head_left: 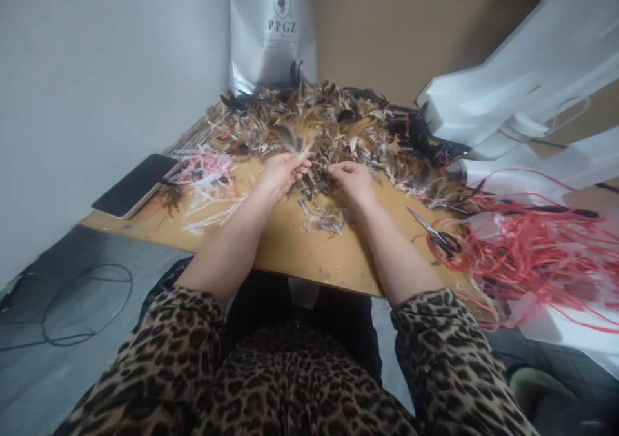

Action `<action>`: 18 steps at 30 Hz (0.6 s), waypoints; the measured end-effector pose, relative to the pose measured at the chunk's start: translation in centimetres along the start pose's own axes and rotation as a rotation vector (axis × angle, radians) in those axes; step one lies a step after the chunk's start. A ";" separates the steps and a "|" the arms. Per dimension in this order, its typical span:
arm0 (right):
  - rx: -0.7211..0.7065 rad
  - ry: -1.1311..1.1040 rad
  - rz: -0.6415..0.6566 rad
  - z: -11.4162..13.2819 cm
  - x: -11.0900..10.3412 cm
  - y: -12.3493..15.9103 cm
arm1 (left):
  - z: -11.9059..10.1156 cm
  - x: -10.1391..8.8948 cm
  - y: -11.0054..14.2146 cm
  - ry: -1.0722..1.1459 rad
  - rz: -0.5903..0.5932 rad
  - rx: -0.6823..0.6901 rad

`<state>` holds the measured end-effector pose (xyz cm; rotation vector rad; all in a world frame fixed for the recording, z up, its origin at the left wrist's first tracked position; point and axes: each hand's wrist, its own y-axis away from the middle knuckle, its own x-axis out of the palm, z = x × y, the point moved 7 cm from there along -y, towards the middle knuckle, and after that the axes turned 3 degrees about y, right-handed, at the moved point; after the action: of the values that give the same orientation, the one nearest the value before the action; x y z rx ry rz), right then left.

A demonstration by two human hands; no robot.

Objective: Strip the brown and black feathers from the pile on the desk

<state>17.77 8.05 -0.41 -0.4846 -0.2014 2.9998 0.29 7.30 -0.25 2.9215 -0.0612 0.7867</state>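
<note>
A broad heap of brown, black and white feathers [333, 110] covers the far half of the wooden table [309, 255]. At its near edge my left hand [285, 171] pinches a small bunch of feathers [294, 140], their tips pointing up and away from me. My right hand [352, 179] is just to the right, thumb and fingertips pressed together low over the heap. Whatever those fingertips hold is too small to make out. Between and below the hands lies a loose tuft of pale feathers [322, 217].
A phone [138, 184] rests at the left edge beside white and pink strips [207, 168]. Scissors [438, 233] lie at the right, next to a tangle of red string [541, 262]. Behind stands a silver bag [273, 49]; white sheeting [522, 68] hangs at the right.
</note>
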 end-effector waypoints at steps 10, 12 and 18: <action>0.249 -0.598 0.193 1.3 1.3 1.5 | 2.2 1.0 0.4 -0.011 0.110 -0.172; 0.244 -0.609 0.204 1.4 1.7 1.7 | 2.4 1.3 0.6 -0.016 0.134 -0.188; 0.223 -0.579 0.154 0.8 2.5 2.0 | 2.8 1.9 0.9 0.013 0.162 -0.211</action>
<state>15.03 6.32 -0.66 0.4149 0.1397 3.1721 3.25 6.06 -1.66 2.7364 -0.3606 0.7693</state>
